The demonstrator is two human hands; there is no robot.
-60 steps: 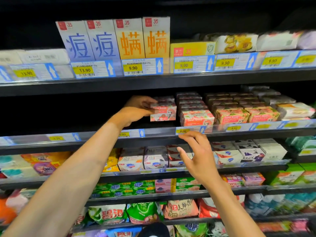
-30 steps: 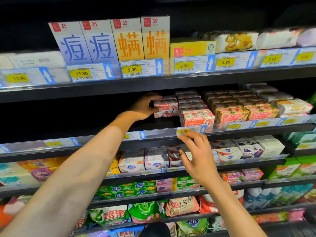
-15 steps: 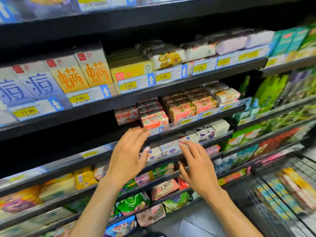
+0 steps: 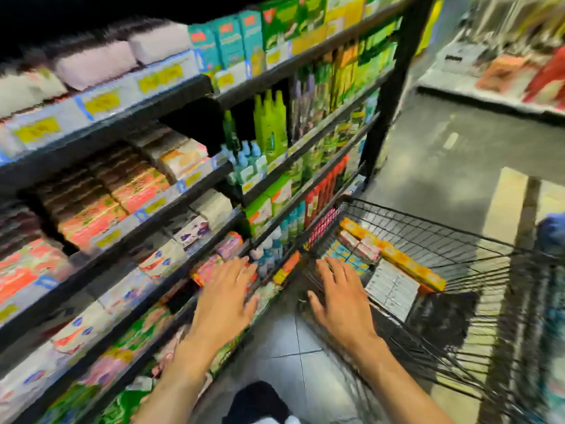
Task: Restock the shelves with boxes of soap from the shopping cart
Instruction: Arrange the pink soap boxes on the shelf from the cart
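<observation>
1. Check the grip first. Your left hand [image 4: 224, 296] and your right hand [image 4: 341, 301] are both empty, palms down, fingers straight and spread apart. Neither one touches a box.
2. Locate the stock. The boxes of soap [image 4: 362, 247] lie on the floor of the shopping cart [image 4: 428, 223], just beyond your right fingertips and slightly to their right.
3. Compare the two hands. The right hand is the nearer one. From the left hand the boxes lie well off to the right, with the right hand between. Judge the pickup as a right-hand lead.
4. Read the long axis. The boxes sit in a row against a long orange pack [image 4: 400, 261], which runs diagonally from ahead of your right fingertips back toward the right of your right wrist. Motion blur hides the edges of each single box, so take the same diagonal as their likely long side and turn the wrist to span across it.
5. Note the white printed box [image 4: 393, 289] just right of the right hand, nearer than the soap.
6. Mind the cart's wire wall. Whether the right hand is above the rim or in front of it cannot be told; expect to reach over and down.
7. Note the destination. The shelves [image 4: 171, 206] stand to the left of the left hand.
</observation>
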